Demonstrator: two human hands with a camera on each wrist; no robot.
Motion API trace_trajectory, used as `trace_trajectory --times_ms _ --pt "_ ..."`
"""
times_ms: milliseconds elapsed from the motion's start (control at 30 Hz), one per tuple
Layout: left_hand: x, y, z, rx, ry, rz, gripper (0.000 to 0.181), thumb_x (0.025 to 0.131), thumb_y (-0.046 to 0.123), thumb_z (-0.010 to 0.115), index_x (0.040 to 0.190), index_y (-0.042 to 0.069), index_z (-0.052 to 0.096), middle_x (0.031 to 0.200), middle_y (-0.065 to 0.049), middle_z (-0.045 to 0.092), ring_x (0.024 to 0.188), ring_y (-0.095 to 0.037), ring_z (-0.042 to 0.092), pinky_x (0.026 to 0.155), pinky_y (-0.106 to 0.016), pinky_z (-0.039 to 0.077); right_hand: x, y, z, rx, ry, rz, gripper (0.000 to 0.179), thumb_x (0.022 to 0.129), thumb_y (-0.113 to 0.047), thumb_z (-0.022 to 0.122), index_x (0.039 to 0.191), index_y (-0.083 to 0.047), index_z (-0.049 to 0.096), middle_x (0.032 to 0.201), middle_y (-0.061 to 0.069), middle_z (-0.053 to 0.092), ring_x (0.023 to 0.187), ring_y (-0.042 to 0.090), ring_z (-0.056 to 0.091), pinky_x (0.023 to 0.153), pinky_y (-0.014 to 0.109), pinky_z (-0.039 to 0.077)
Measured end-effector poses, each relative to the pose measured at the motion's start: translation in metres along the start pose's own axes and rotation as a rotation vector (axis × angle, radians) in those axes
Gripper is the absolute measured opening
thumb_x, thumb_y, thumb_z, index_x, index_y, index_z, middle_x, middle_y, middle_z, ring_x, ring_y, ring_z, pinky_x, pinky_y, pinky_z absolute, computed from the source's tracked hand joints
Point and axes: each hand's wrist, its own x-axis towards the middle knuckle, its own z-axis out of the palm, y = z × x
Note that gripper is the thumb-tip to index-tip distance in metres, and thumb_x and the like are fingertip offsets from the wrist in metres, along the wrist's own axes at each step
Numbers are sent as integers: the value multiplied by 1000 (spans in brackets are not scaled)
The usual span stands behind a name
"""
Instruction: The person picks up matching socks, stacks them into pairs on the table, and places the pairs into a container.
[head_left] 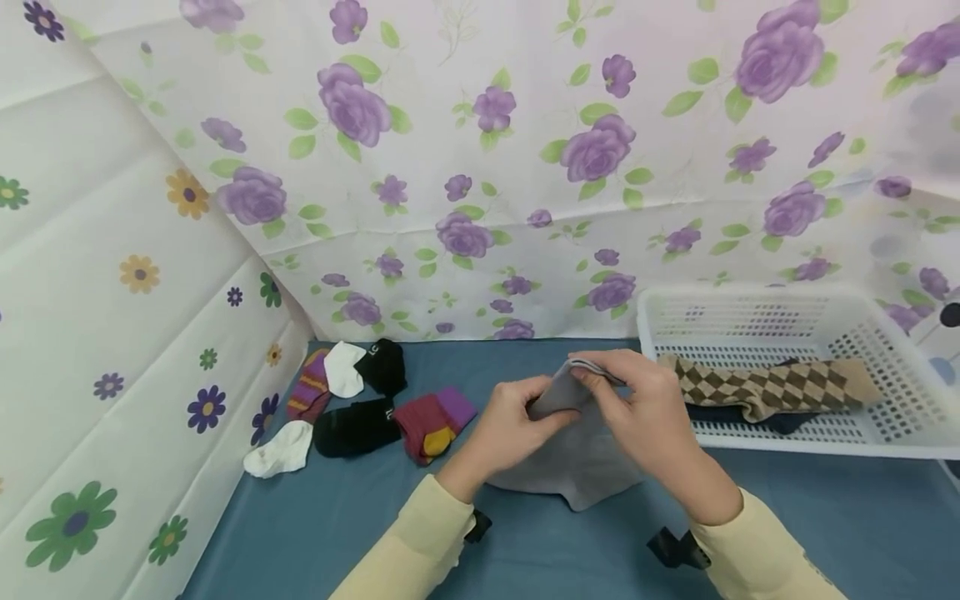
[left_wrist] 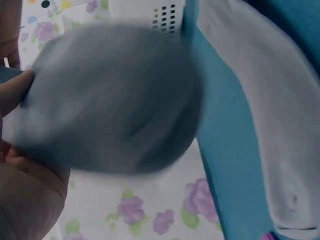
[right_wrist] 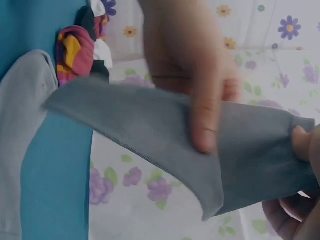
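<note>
Both hands hold a grey sock (head_left: 557, 392) raised over the blue table. My left hand (head_left: 510, 425) pinches it between thumb and fingers on one side. Its upper, folded edge is pinched by my right hand (head_left: 648, 408). The right wrist view shows the sock (right_wrist: 145, 120) stretched between the two hands, with the left thumb (right_wrist: 205, 125) lying across it. In the left wrist view the held sock is blurred. A second grey sock (left_wrist: 265, 100) lies flat on the table below, partly hidden by the hands in the head view.
Left of the hands lie a maroon, yellow and purple sock bundle (head_left: 423, 429), black socks (head_left: 356, 429), white socks (head_left: 281, 450) and a striped sock (head_left: 309, 390). At right, a white perforated basket (head_left: 900, 417) holds a brown argyle sock (head_left: 795, 387) over dark ones. A flowered sheet (head_left: 480, 183) hangs behind.
</note>
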Motion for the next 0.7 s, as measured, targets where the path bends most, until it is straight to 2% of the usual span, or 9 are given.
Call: trace_trajectory --times_ms 100,133,200,300,433,567,700 --pt "-3 -14 0 14 -21 -39 13 85 33 67 94 24 67 78 6 66 62 -1 59 56 -21 49 1 2 -5 35 83 -9 25 84 -10 69 107 -20 70 96 -2 71 77 3 65 62 12 46" --pt "-4 -18 -2 15 -19 -53 14 85 35 68 95 25 67 82 8 67 66 -2 61 57 -22 50 2 4 -7 39 106 -7 25 83 -9 69 106 -20 70 95 -2 72 77 3 65 62 12 46" --pt "-6 -23 -8 11 -7 -86 15 83 37 69 94 27 68 87 9 69 72 -4 64 60 -25 51 2 7 -11 35 142 4 25 82 -8 70 105 -19 71 94 -1 72 76 3 65 63 11 46" --pt "-10 -28 -23 -13 7 -151 14 81 38 71 92 28 70 86 8 69 71 -9 63 58 -29 50 2 11 -16 5 176 30 23 82 -10 71 103 -19 72 93 1 73 75 1 65 61 11 45" --pt "-15 -32 -41 -44 21 -217 14 80 39 72 88 27 71 81 5 69 67 -14 63 53 -31 49 -3 18 -19 2 178 74 20 83 -13 70 103 -18 73 96 3 73 78 -3 66 52 10 41" --pt "-17 -28 -53 -49 37 -243 13 79 36 73 83 24 72 73 2 68 61 -17 60 49 -30 44 -8 23 -19 16 165 110 20 85 -15 69 104 -17 72 98 4 73 84 -7 65 52 10 42" --pt "-19 -28 -60 -57 63 -260 14 78 36 75 80 23 71 67 -2 63 58 -19 55 47 -29 38 -12 27 -21 -8 145 159 18 85 -18 69 103 -17 73 92 3 73 76 -8 64 48 11 42"
